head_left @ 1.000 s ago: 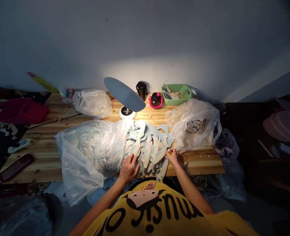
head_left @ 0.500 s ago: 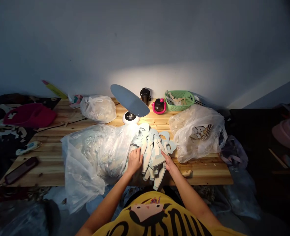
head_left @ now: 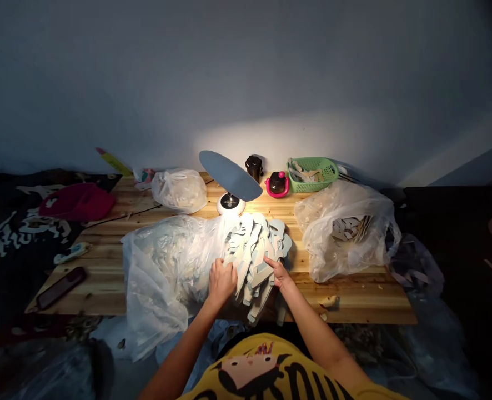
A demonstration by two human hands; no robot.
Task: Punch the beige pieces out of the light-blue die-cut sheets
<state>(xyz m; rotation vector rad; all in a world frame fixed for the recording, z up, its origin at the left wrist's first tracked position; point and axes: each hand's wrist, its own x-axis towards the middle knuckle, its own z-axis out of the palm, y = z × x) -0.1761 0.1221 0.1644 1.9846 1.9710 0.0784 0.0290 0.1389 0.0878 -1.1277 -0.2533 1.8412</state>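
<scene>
A large clear plastic bag (head_left: 166, 261) lies on the wooden table, its mouth facing right. Out of the mouth spills a heap of pale, flat cut pieces (head_left: 256, 250), overlapping one another, some past the table's front edge. My left hand (head_left: 222, 282) has its fingers curled on the bag's edge beside the heap. At the heap's right side my right hand (head_left: 277, 272) grips pale pieces, thumb on top and the other fingers mostly hidden. A second open plastic bag (head_left: 325, 222), with flat pieces inside, sits to the right.
Behind the heap stands a lamp (head_left: 230, 175) with a white base. Along the wall are a black cup (head_left: 254, 166), a pink-handled dark pot (head_left: 277, 184) and a green basket (head_left: 333, 169). A phone (head_left: 61, 288) and a small plastic bag (head_left: 179, 190) lie left.
The whole view has shifted, so the table sits further right. Both hands remain at the heap, whose pieces have moved slightly and spread differently near the front edge.
</scene>
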